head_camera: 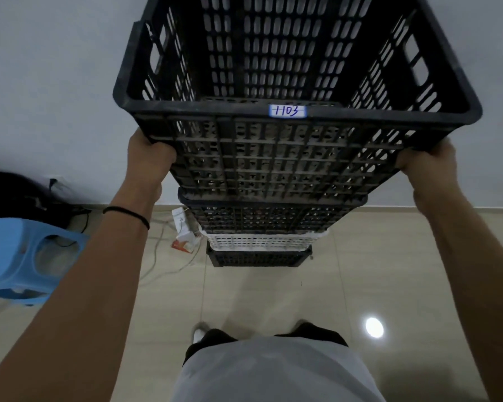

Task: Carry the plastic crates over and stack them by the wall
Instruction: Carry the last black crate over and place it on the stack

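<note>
A large black slotted plastic crate (273, 158), with a white label reading 1103 on its near rim, sits at the top of a stack against the white wall (55, 82). My left hand (150, 158) grips its lower left corner and my right hand (427, 162) grips its lower right corner. Below it come another black crate (267, 216), a white crate (262, 242) and a black crate (259, 258) on the floor. I cannot tell whether the top crate rests fully on the one beneath.
A blue plastic stool (26, 256) stands at the left, with a dark bag (15, 195) behind it by the wall. Cables and a small red-and-white carton (185, 242) lie left of the stack. Beige floor tiles (389, 271) spread around my feet.
</note>
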